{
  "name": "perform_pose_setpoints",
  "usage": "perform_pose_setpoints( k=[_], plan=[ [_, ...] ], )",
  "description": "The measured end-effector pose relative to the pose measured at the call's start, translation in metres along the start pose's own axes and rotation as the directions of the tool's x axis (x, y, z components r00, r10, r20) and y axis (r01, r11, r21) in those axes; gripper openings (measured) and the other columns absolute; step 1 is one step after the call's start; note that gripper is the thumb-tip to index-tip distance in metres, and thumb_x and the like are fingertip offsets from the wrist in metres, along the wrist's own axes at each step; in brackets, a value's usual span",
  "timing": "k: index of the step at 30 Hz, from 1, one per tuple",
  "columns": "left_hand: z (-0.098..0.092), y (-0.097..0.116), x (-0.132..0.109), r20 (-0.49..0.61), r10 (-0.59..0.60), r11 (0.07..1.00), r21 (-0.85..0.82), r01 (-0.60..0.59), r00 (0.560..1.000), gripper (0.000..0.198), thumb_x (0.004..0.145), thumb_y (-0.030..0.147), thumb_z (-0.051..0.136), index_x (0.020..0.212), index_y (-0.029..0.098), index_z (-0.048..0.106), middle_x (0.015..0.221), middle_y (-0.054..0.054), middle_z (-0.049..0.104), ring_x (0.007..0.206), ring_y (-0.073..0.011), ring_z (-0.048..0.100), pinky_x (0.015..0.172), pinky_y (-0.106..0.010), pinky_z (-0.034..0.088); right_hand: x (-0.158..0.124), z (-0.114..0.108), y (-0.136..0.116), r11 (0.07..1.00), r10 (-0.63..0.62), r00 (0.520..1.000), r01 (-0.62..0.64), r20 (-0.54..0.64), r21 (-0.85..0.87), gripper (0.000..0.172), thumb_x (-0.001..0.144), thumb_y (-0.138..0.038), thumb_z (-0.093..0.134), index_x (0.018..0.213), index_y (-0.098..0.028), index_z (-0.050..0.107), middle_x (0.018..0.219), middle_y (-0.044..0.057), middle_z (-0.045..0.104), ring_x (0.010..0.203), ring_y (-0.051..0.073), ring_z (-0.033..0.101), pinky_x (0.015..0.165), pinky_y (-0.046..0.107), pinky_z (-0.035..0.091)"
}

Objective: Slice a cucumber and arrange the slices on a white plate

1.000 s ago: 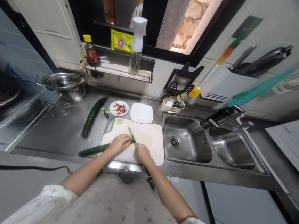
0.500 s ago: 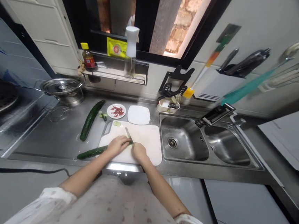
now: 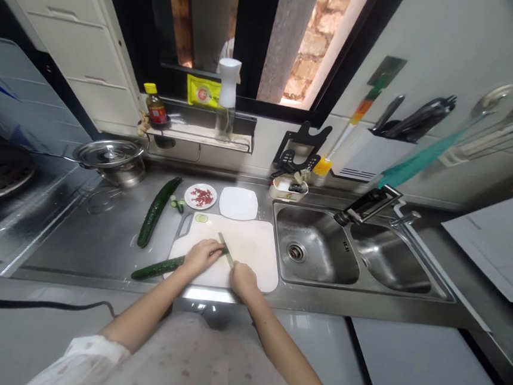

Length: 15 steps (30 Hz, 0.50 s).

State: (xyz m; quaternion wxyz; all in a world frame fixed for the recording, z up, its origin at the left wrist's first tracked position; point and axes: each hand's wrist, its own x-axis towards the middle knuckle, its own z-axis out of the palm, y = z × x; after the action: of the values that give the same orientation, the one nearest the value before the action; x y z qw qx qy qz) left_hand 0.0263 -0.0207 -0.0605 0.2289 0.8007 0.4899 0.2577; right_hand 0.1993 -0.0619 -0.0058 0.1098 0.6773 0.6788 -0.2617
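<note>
My left hand (image 3: 203, 256) is closed over a cucumber (image 3: 158, 268) that lies slantwise across the left part of the white cutting board (image 3: 255, 252). In my right hand (image 3: 243, 279) is a knife (image 3: 225, 248), its blade pointing up and left against the cucumber's cut end, close to my left fingertips. A few pale cucumber slices (image 3: 201, 217) rest near the board's top left corner. Left of the board lies a whole cucumber (image 3: 158, 212), with small cucumber end pieces (image 3: 177, 203) beside it.
Behind the board stand a small plate of chopped red bits (image 3: 200, 205) and a white square plate (image 3: 238, 203). A double sink (image 3: 316, 278) with a black faucet (image 3: 363, 205) is on the right. A lidded steel pot (image 3: 111, 159) stands at the back left.
My right hand has drawn the knife slightly down and to the right, and more blade shows. My left hand stays on the cucumber. The whole view has shifted slightly.
</note>
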Motion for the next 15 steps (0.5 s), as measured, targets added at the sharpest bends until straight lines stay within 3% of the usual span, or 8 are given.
perform_pose_setpoints(
  k=[15],
  plan=[
    [0.001, -0.002, 0.002, 0.009, 0.006, 1.000, -0.015, -0.006, 1.000, 0.026, 0.091, 0.029, 0.051, 0.109, 0.025, 0.069, 0.104, -0.004, 0.069, 0.098, -0.0186, 0.061, 0.090, -0.031, 0.046, 0.030, -0.013, -0.019, 0.998, -0.051, 0.997, 0.052, -0.066, 0.020, 0.035, 0.092, -0.014, 0.038, 0.115, -0.011, 0.064, 0.107, 0.017, 0.069, 0.102, 0.023, 0.064, 0.080, 0.028, 0.046]
  ],
)
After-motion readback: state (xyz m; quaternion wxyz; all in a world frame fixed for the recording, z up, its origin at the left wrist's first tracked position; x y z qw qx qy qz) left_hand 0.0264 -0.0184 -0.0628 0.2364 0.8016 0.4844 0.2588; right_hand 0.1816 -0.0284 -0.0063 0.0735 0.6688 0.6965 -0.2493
